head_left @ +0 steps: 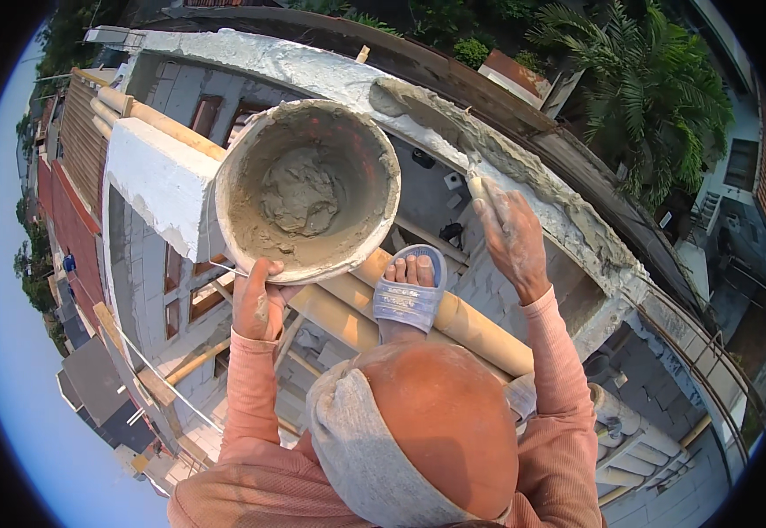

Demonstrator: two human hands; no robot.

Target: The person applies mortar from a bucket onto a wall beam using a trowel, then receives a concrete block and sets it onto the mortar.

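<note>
My left hand (258,301) grips the lower rim of a round bucket (233,211), which has a thin wire handle and a lump of wet grey mortar (299,194) inside. My right hand (511,238) is closed round the pale handle of a trowel (477,185), held at the white-topped wall (304,62) that runs diagonally across the upper view. Rough grey mortar (559,198) lies along this wall's top beyond the hand; the trowel's blade is hard to make out against it.
My sandalled foot (409,290) rests on bamboo poles (480,326) high above an unfinished block-walled interior (167,317). A white concrete block or ledge (154,176) is left of the bucket. Rods (709,361) stick out at the right. A palm tree (638,97) stands below, beyond the wall.
</note>
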